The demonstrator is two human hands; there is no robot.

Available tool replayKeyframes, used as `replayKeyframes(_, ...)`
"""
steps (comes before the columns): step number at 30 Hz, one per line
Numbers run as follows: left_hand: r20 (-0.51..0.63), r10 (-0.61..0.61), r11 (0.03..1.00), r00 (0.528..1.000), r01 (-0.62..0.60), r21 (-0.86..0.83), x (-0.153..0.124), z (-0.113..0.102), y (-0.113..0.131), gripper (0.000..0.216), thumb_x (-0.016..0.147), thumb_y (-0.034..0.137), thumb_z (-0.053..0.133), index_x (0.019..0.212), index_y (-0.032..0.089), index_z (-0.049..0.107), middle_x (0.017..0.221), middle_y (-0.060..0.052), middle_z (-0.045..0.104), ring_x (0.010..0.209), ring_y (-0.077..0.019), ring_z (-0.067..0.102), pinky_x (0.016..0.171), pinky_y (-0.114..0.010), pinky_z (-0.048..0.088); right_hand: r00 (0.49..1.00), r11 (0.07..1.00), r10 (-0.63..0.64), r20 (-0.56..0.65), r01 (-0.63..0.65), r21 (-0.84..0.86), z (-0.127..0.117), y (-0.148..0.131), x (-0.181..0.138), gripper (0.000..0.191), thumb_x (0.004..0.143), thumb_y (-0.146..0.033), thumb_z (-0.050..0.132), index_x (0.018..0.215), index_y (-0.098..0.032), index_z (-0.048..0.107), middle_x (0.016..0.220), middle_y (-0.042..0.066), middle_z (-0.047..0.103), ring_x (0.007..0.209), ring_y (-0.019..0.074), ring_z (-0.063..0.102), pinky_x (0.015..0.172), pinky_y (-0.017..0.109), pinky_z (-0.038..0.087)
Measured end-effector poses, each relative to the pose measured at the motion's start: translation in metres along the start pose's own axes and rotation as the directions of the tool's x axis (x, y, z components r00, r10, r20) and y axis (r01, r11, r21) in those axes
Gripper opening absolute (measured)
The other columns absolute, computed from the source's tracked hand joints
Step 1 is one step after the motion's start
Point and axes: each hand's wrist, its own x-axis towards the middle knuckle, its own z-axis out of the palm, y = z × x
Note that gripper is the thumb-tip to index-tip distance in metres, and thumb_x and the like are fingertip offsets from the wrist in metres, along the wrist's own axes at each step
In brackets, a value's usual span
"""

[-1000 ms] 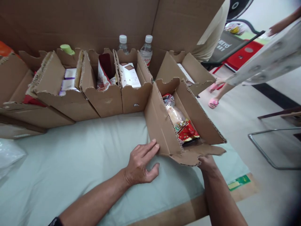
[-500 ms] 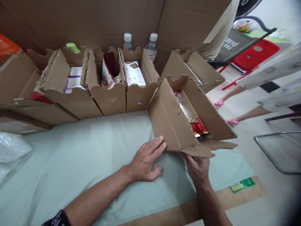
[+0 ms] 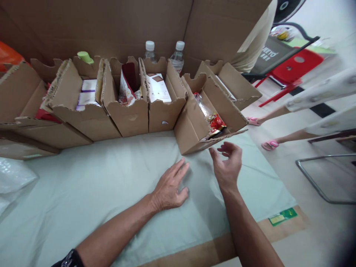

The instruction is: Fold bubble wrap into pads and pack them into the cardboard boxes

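A cardboard box (image 3: 191,124) with an open top stands at the right end of a row of boxes. A red and clear plastic packet (image 3: 215,122) lies inside it. My left hand (image 3: 171,185) rests on the pale green cloth (image 3: 130,178), fingers stretched out, just short of the box's near corner. My right hand (image 3: 228,163) is raised close to the front of the same box, with its fingers curved and apart and nothing between them. Whether its fingertips still touch the cardboard I cannot tell.
Several more open boxes, among them one holding a white carton (image 3: 158,89), line the back. Behind them are two clear bottles (image 3: 178,59) and a tall cardboard panel (image 3: 111,26). Clear plastic wrap (image 3: 13,178) lies at left. A person's legs (image 3: 294,133) and a red chair (image 3: 297,66) are at right.
The right-hand box has moved back and left, against the row, and its front flap now stands up. My right hand has come out from under the flap; my left hand no longer touches the box.
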Motion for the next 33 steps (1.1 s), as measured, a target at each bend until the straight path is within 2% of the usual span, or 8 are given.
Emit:
replayKeyframes(3,0.016,0.042,0.999,0.999,-0.042,0.03,0.002,0.0,0.002,0.068,0.081,0.017,0.061,0.149,0.016,0.052,0.155,-0.021,0.055,0.142,-0.035,0.056,0.115,-0.056,0.05,0.97,0.985,-0.159,0.184,0.167,-0.031,-0.008,-0.017,-0.013,0.024,0.093,-0.043,0.067,0.105,-0.023,0.065,0.094,0.005,0.07,0.086,0.0212,0.068,0.085,0.04,0.056)
replayKeyframes(7,-0.011,0.112,0.993,0.994,-0.111,0.045,0.006,-0.002,0.004,0.047,0.079,0.014,0.059,0.126,0.014,0.068,0.135,-0.02,0.069,0.124,-0.0331,0.067,0.107,-0.055,0.054,0.826,0.954,-0.271,0.494,0.299,0.023,0.005,-0.032,-0.015,0.032,0.094,-0.039,0.062,0.123,-0.026,0.066,0.12,0.011,0.073,0.112,0.0281,0.068,0.094,0.046,0.057)
replayKeyframes(13,-0.003,0.115,0.993,0.993,-0.115,0.005,0.007,0.0,0.003,0.041,0.082,0.016,0.06,0.122,0.018,0.071,0.123,-0.015,0.076,0.123,-0.0316,0.067,0.108,-0.055,0.053,0.827,0.958,-0.244,0.506,0.286,-0.005,0.039,-0.019,0.019,0.064,0.092,-0.04,0.062,0.153,-0.025,0.049,0.149,0.015,0.059,0.129,0.0314,0.061,0.102,0.053,0.056)
replayKeyframes(19,-0.04,0.117,0.993,0.992,-0.117,0.014,0.007,0.003,0.001,0.035,0.083,0.018,0.059,0.114,0.017,0.073,0.117,-0.013,0.078,0.123,-0.0314,0.069,0.108,-0.052,0.054,0.817,0.958,-0.223,0.532,0.284,-0.034,0.044,-0.009,0.029,0.069,0.09,-0.042,0.063,0.154,-0.022,0.049,0.155,0.017,0.055,0.14,0.0345,0.054,0.104,0.056,0.054)
replayKeyframes(22,-0.053,0.119,0.993,0.991,-0.119,0.008,0.008,0.005,0.0,0.034,0.081,0.017,0.059,0.111,0.016,0.074,0.113,-0.012,0.08,0.123,-0.0319,0.069,0.108,-0.051,0.054,0.823,0.931,-0.304,0.48,0.363,-0.033,0.036,-0.036,0.029,0.055,0.092,-0.041,0.063,0.144,-0.022,0.06,0.149,0.015,0.06,0.14,0.034,0.055,0.106,0.054,0.054)
replayKeyframes(25,-0.047,0.094,0.996,0.994,-0.094,0.009,0.008,0.005,-0.001,0.037,0.079,0.017,0.059,0.113,0.018,0.073,0.116,-0.012,0.079,0.125,-0.0321,0.069,0.109,-0.054,0.053,0.824,0.9,-0.398,0.403,0.435,-0.003,0.038,-0.083,0.037,0.043,0.097,-0.036,0.058,0.138,-0.025,0.063,0.129,0.01,0.073,0.115,0.0274,0.069,0.098,0.045,0.057)
replayKeyframes(29,-0.029,0.11,0.994,0.994,-0.11,-0.012,0.006,0.006,-0.003,0.037,0.08,0.019,0.058,0.115,0.02,0.072,0.115,-0.01,0.079,0.125,-0.032,0.069,0.11,-0.055,0.053,0.791,0.879,-0.425,0.441,0.476,-0.006,0.074,-0.136,0.064,0.054,0.096,-0.028,0.056,0.15,-0.024,0.052,0.095,0.002,0.076,0.078,0.0202,0.068,0.081,0.036,0.057)
replayKeyframes(33,-0.215,0.095,0.993,0.972,-0.107,-0.044,0.006,0.003,-0.001,0.035,0.084,0.019,0.058,0.117,0.022,0.069,0.112,-0.011,0.078,0.118,-0.0296,0.071,0.102,-0.051,0.057,0.774,0.84,-0.39,0.499,0.521,-0.152,0.102,-0.153,0.081,0.028,0.091,-0.022,0.056,0.114,-0.02,0.072,0.074,0.003,0.071,0.071,0.0228,0.066,0.074,0.035,0.051)
